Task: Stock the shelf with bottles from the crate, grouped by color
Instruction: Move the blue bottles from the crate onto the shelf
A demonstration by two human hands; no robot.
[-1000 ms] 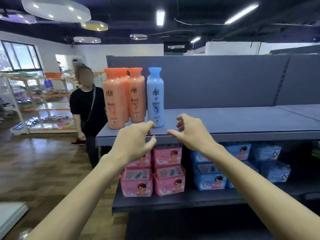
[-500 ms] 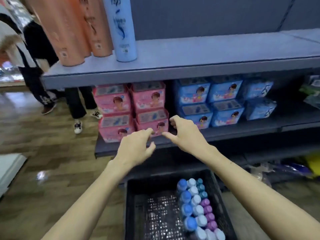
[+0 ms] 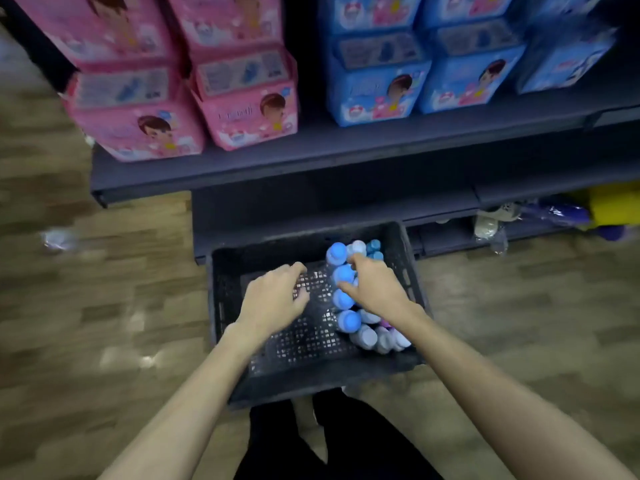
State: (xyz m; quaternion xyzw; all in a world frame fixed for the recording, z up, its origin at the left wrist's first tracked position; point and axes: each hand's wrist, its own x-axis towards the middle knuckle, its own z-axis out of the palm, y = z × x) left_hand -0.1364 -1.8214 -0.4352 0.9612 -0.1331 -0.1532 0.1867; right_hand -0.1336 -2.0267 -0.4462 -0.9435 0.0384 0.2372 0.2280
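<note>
The shelf [image 3: 311,157] fills the upper half of your view: a dark ledge carrying stacked pink packs [image 3: 180,88] on the left and blue packs [image 3: 426,71] on the right. No bottle stands on the part of it shown here, so from this view alone you cannot tell how much stocking is done.

On the wooden floor [image 3: 86,306] just in front of the shelf base sits the black crate [image 3: 221,306], directly below your arms. Its left half is bare mesh. Its right half holds the bottles [image 3: 346,320], standing packed together in rows: blue caps nearest the middle, pale caps beside them, a few teal caps at the far corner and a trace of purple along the right wall. Judged by this count, much of the load remains to be sorted and lifted.

Your right hand [image 3: 377,289] reaches over the bottle rows, fingers spread and slightly curled, fingertips at the blue and pale caps; motion blur leaves it unclear whether it grips one yet. Your left hand [image 3: 273,299] hovers over the bare mesh, fingers loosely bent, holding nothing.

The step in hand appears to be selecting the next bottle, probably a blue one.
</note>
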